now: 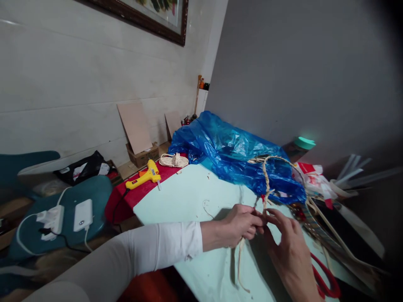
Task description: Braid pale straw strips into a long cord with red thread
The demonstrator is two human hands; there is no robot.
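My left hand (241,226) is closed around a pale braided straw cord (267,180) above the light green tabletop (182,195). The thumb and fingertips of my right hand (289,247) pinch the same cord close beside the left fingers. From there the cord rises and arches over to the right, while loose strands hang below my left hand. My fingers hide the exact spot where they grip. Red-handled scissors (333,285) lie partly behind my right wrist. A small woven straw sandal (174,160) rests at the far left of the table.
A yellow glue gun (146,175) lies on a red cloth (110,203). Blue plastic sheeting (226,144) is heaped at the back. On the left, a green chair (100,193) bears a power bank (83,214) and a power strip (56,220). Clear sticks (349,170) stand at the right.
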